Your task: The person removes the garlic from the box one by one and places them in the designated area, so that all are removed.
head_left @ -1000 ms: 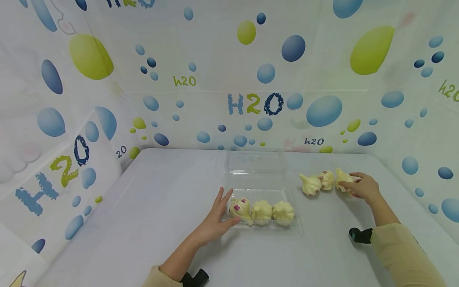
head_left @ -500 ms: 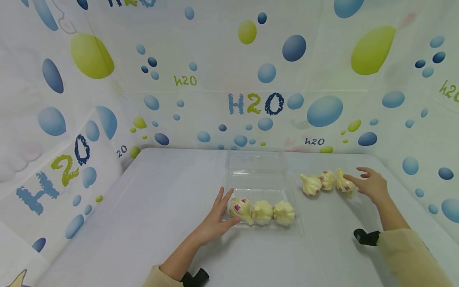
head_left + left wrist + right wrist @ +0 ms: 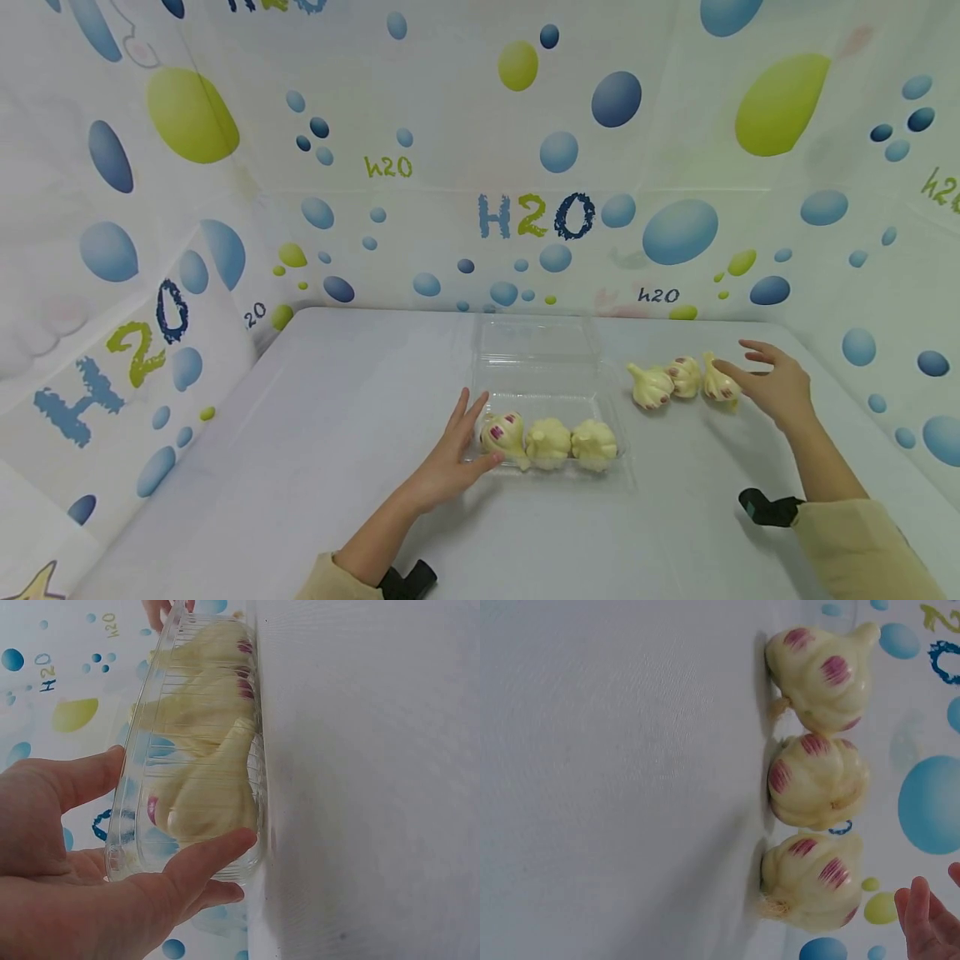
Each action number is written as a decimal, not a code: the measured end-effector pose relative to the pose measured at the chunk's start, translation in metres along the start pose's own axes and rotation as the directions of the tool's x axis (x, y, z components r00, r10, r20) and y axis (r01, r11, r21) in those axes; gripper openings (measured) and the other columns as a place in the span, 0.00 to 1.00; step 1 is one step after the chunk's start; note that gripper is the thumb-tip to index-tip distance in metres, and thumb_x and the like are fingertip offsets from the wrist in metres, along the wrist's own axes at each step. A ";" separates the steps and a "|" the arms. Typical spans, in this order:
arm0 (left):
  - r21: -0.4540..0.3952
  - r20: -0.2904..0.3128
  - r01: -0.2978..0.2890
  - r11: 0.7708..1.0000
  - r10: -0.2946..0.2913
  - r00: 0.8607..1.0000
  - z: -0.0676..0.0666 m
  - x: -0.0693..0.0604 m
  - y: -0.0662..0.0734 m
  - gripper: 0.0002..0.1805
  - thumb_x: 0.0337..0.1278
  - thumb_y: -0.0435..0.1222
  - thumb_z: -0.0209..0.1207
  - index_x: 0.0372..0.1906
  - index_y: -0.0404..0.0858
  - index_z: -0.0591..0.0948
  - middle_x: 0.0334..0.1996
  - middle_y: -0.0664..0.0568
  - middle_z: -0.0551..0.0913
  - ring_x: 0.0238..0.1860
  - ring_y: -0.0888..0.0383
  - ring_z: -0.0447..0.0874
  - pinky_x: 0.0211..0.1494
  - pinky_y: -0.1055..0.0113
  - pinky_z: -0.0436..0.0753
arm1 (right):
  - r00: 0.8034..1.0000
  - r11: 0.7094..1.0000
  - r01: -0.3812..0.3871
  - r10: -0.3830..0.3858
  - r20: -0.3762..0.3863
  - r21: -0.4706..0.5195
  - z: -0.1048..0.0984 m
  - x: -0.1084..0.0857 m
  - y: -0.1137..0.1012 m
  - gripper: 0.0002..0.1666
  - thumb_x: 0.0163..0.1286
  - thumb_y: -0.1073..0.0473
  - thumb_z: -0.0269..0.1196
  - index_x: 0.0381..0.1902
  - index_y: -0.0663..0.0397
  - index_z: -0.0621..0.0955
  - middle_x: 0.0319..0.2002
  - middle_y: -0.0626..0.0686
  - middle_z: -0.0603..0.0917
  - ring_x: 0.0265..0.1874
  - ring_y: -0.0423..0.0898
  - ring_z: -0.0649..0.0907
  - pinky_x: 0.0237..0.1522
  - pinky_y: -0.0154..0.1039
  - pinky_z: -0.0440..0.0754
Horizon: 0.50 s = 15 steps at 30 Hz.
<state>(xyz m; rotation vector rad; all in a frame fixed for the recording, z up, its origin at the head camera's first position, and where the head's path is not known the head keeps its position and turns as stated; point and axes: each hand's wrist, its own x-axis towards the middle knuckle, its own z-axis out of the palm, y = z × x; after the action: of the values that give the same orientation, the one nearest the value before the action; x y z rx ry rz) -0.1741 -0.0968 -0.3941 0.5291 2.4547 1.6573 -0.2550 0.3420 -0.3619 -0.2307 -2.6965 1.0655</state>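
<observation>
Three yellowish garlic bulbs (image 3: 548,443) sit in a row in the front half of a clear plastic clamshell box (image 3: 540,406), its lid folded back. With straight, spread fingers and thumb, my left hand (image 3: 442,467) touches the box's left end; the left wrist view shows the fingertips against its rim and wall. On the table to the right, three more bulbs with purple patches (image 3: 817,780) stand side by side. My right hand (image 3: 780,387) hovers beside the rightmost garlic bulb (image 3: 720,382), fingers parted and holding nothing. A gap separates hand and bulbs in the right wrist view.
The white table (image 3: 360,375) runs back to a curtain (image 3: 450,100) printed with blue and green drops and H2O lettering. Black wrist devices (image 3: 768,507) stick out near both beige sleeves.
My right hand has let go of the rightmost garlic bulb and drawn back to the right; that bulb stays in the row. The left hand remains in place at the box.
</observation>
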 end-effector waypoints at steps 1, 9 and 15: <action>-0.003 0.000 -0.001 1.000 0.001 1.000 0.000 0.000 0.000 0.42 0.56 0.38 0.60 0.72 0.47 0.49 0.71 0.44 0.30 0.66 0.35 0.49 0.63 0.43 0.56 | 1.000 1.000 0.009 -0.009 -0.005 0.010 0.002 0.004 0.004 0.49 0.56 0.34 0.60 0.67 0.55 0.62 0.59 0.69 0.67 0.50 0.66 0.74 0.36 0.57 0.77; -0.009 0.001 0.003 1.000 -0.003 1.000 0.000 0.000 0.001 0.42 0.56 0.37 0.60 0.72 0.49 0.49 0.71 0.44 0.30 0.66 0.33 0.50 0.62 0.42 0.57 | 0.998 0.997 0.063 -0.062 -0.028 0.041 0.023 0.028 0.035 0.45 0.51 0.32 0.63 0.66 0.37 0.65 0.59 0.63 0.70 0.47 0.60 0.77 0.19 0.47 0.78; -0.002 -0.002 0.010 1.000 -0.010 1.000 0.000 0.000 0.000 0.43 0.56 0.38 0.60 0.72 0.48 0.49 0.71 0.42 0.30 0.65 0.33 0.51 0.62 0.42 0.58 | 0.996 0.995 0.085 -0.085 0.004 0.048 0.027 0.018 0.013 0.46 0.51 0.32 0.63 0.66 0.42 0.65 0.59 0.64 0.69 0.47 0.59 0.76 0.24 0.48 0.80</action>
<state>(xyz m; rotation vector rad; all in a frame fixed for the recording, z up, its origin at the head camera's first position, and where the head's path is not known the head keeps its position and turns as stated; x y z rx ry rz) -0.1742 -0.0967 -0.3940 0.5139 2.4532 1.6572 -0.2791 0.3382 -0.3872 -0.1031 -2.6568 1.1053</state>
